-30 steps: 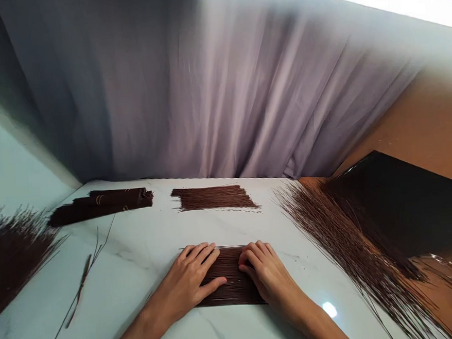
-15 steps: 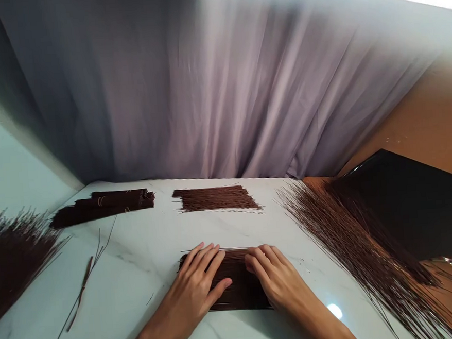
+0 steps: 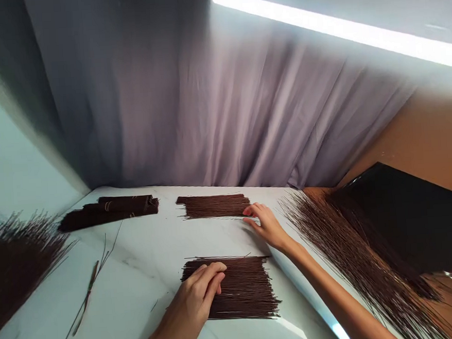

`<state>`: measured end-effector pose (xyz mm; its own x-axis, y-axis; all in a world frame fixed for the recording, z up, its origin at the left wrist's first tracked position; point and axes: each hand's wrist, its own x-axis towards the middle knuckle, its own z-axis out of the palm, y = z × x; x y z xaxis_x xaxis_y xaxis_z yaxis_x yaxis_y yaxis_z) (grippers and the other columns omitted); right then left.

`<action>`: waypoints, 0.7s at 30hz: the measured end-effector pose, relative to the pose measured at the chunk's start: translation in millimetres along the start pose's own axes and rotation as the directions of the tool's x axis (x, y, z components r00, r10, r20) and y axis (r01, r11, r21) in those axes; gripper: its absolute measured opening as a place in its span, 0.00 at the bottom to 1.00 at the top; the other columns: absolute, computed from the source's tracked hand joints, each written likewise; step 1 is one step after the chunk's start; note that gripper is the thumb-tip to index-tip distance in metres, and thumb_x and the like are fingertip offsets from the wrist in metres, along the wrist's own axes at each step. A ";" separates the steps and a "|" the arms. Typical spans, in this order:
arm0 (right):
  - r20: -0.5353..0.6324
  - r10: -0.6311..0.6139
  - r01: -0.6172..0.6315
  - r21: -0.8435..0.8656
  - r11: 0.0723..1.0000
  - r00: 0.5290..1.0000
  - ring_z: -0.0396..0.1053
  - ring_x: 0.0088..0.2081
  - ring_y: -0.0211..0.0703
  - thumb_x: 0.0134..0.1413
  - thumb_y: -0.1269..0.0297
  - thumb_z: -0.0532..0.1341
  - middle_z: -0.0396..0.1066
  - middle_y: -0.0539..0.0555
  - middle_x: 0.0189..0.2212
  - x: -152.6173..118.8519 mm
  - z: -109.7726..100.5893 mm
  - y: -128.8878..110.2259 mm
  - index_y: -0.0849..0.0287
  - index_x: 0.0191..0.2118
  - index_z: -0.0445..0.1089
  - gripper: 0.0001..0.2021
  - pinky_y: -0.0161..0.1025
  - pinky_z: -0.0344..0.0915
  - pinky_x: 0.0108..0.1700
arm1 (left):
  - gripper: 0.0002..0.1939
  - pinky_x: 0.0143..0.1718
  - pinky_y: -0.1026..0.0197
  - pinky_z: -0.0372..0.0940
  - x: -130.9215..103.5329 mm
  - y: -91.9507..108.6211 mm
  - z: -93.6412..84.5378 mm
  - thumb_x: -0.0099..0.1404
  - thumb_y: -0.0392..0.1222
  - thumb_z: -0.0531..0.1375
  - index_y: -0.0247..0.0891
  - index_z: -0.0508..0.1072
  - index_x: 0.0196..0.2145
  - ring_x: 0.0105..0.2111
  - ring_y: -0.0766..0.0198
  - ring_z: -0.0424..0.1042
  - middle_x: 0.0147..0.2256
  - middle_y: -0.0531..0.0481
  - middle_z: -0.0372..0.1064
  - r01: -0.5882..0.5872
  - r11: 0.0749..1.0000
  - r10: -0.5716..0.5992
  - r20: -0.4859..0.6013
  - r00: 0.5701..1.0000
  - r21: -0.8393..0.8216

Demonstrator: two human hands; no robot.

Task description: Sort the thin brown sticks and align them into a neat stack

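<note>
A flat layer of thin dark brown sticks (image 3: 245,287) lies crosswise on the table before me. Over its left part is my left hand (image 3: 198,298), fingers curled together with the thumb near the index fingertip; whatever they may pinch is hidden. Farther back lies a smaller layer of the same sticks (image 3: 213,206). My right hand (image 3: 270,226) reaches to its right end, the thumb and fingers apart around the front corner. I cannot tell whether the fingertips touch the sticks there.
Dark tied rolls (image 3: 124,206) lie at the back left. Loose long sticks (image 3: 89,290) lie on the left, beside a bristly dark bundle (image 3: 19,266). Long loose sticks (image 3: 355,253) spread along the right edge, next to a black panel (image 3: 399,214). A grey curtain (image 3: 206,114) hangs behind.
My right hand has left the near sticks and moved forward to the far layer. My left hand has curled its spread fingers. The view has tilted up slightly.
</note>
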<state>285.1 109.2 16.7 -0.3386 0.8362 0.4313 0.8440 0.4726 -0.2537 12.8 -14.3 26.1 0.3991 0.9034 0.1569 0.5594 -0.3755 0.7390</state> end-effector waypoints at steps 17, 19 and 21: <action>0.096 -0.139 0.158 -0.225 0.961 0.986 0.73 0.47 0.47 0.67 0.59 0.62 0.71 0.56 0.51 28.6 27.2 17.2 0.60 0.54 0.69 0.14 0.49 0.73 0.49 | 0.09 0.37 0.62 0.66 -2.3 -16.9 12.0 0.77 0.42 0.49 0.47 0.68 0.42 0.32 0.63 0.74 0.32 0.56 0.70 -0.006 1.000 0.006 -0.028 1.000 -0.005; 0.073 -0.155 0.167 -0.197 0.966 0.985 0.72 0.45 0.47 0.67 0.66 0.61 0.73 0.57 0.45 30.9 14.0 15.7 0.62 0.46 0.72 0.07 0.48 0.72 0.47 | 0.09 0.37 0.62 0.65 -2.5 -17.1 11.5 0.77 0.42 0.49 0.47 0.68 0.42 0.32 0.62 0.73 0.32 0.56 0.69 -0.008 1.000 0.007 -0.035 0.999 -0.021; 0.041 -0.162 0.166 -0.155 0.974 0.986 0.70 0.42 0.50 0.66 0.74 0.57 0.72 0.58 0.38 27.0 -2.5 9.9 0.62 0.39 0.71 0.06 0.48 0.71 0.45 | 0.10 0.37 0.62 0.64 -1.9 -15.9 8.9 0.78 0.43 0.49 0.46 0.68 0.41 0.32 0.63 0.72 0.31 0.56 0.69 -0.001 0.998 -0.002 -0.042 0.999 -0.065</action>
<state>285.4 135.7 28.0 -0.4873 0.7596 0.4308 0.8302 0.5559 -0.0412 9.6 -11.9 8.2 0.3672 0.9120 0.1826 0.5106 -0.3618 0.7800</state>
